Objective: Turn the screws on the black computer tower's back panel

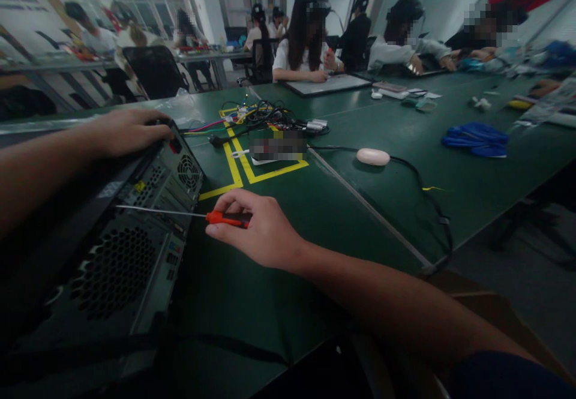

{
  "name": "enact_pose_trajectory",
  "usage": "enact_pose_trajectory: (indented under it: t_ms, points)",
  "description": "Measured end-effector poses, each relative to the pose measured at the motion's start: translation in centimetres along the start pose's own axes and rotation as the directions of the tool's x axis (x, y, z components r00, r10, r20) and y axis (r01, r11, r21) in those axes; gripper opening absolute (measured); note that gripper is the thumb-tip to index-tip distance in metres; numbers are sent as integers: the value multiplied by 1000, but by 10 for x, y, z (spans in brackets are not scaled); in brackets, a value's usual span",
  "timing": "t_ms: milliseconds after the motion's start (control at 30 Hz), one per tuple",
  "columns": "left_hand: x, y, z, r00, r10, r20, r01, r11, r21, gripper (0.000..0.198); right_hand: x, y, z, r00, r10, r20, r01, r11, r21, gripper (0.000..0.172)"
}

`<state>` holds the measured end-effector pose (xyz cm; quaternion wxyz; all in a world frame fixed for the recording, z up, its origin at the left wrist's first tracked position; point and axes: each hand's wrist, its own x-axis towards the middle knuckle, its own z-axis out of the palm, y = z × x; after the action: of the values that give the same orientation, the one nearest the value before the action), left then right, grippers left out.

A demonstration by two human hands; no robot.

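Near left on the green table (360,225), the computer case (130,261) shows its vented back, the left hand (119,135) resting over its far top edge, fingers close together. And the right hand (265,231) pinches the screwdriver (216,216) by its handle! Whether the tip is seated, I can't tell. Best technique, I'd say: shaft square, steady push, slow turns, left palm bracing.

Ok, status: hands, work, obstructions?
Left hand on top edge of black boxy computer case. Right hand holding red-and-black screwdriver, tip close to case, contact unclear. No obstruction visible.
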<state>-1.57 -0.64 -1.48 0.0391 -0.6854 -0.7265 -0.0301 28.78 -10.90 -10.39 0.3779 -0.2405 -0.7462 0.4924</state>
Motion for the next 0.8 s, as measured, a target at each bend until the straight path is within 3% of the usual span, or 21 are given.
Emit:
enact_pose_trajectory:
  t_ms: [300,567,800]
  points:
    - [-1,2,-2,998,-44,39,46,998,-37,81,0,-3,0,999,17,35,-16,1000,-22,30]
    - [1,-2,0,1000,-13,17,14,998,-53,82,-3,-4,1,1000,-4,30,3,1000,19,25]
    - [-1,0,-2,998,-57,39,58,998,-31,80,-2,-3,0,999,-25,39,24,999,38,18]
